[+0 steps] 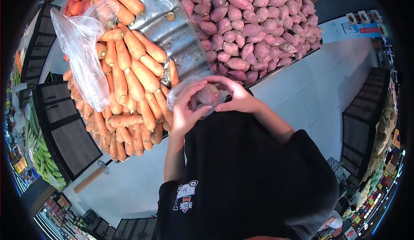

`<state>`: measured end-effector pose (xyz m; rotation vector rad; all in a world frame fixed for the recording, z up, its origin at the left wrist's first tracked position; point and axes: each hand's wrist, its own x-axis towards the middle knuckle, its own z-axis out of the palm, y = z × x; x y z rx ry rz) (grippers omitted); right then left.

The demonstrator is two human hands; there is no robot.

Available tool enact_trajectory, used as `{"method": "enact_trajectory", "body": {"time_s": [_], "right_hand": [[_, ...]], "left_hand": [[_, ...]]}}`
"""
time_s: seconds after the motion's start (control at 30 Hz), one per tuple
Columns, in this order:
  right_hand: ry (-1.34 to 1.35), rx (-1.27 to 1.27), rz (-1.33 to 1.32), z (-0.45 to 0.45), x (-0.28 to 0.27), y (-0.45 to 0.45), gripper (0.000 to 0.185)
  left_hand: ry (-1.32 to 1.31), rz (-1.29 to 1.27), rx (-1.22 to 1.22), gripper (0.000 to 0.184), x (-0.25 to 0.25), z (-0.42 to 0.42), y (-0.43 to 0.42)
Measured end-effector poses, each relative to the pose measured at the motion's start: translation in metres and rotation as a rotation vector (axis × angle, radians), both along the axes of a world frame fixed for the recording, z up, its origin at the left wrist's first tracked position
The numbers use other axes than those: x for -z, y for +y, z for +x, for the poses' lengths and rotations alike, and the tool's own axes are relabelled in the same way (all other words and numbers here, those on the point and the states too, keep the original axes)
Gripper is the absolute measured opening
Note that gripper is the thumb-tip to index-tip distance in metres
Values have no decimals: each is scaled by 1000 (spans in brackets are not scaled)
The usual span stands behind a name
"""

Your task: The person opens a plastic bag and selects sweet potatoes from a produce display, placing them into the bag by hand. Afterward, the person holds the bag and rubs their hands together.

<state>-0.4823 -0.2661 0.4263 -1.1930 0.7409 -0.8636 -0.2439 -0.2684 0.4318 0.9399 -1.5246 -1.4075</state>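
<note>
Close in front of my chest, both hands hold a clear plastic bag (176,97) with a reddish-purple sweet potato (208,95) showing at its middle. My left hand (188,104) curls round the bag from the left, fingers over the top and thumb below. From the right, my right hand (236,97) wraps round it, its thumb near the left thumb. A heap of carrots (133,84) lies just left of my hands. Beyond them to the right is a big pile of sweet potatoes (254,20).
Another crumpled clear plastic bag (84,59) lies over the carrots. A bumpy silver display surface (177,37) separates the two piles. Green vegetables (41,149) fill a stand at the left. More dark display stands (366,115) are at the right. A cardboard tube (89,178) is at lower left.
</note>
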Motion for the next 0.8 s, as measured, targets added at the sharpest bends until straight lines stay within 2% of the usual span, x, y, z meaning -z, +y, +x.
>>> {"method": "enact_trajectory", "body": {"time_s": [0.13,0.2,0.23,0.33,0.37,0.4,0.5,0.57,0.67,0.73,0.8], "right_hand": [[42,17,-8,1,1,-2,96],[66,30,-36,-1,4,-4,98],[102,24,-8,-4,1,-6,97],[317,102,-156,-23,4,-21,94],[251,204,-205,-30,8,-27,90],[323,262,-332,-41,-1,-39,85],[442,454,-490,-83,-19,-74,78],[482,612,-549,-108,-31,-96,78],[553,782,-614,-151,-28,-136,72],[546,823,-528,-154,-44,-150,69],[625,850,-604,-168,-27,-172,68]], "left_hand": [[16,-60,-14,65,8,-1,-1],[-33,53,-60,63,1,-2,2],[-55,112,-81,62,-2,-3,5],[-90,36,-173,56,8,-6,9],[-192,21,-138,38,15,-1,9],[-297,-56,-103,32,22,2,8],[-614,-278,-37,16,38,3,9],[-823,-412,-45,11,43,-2,8],[-954,-391,-23,9,61,-8,8],[-1096,-457,58,9,80,-8,5],[-1195,-522,107,10,96,-11,2]]}}
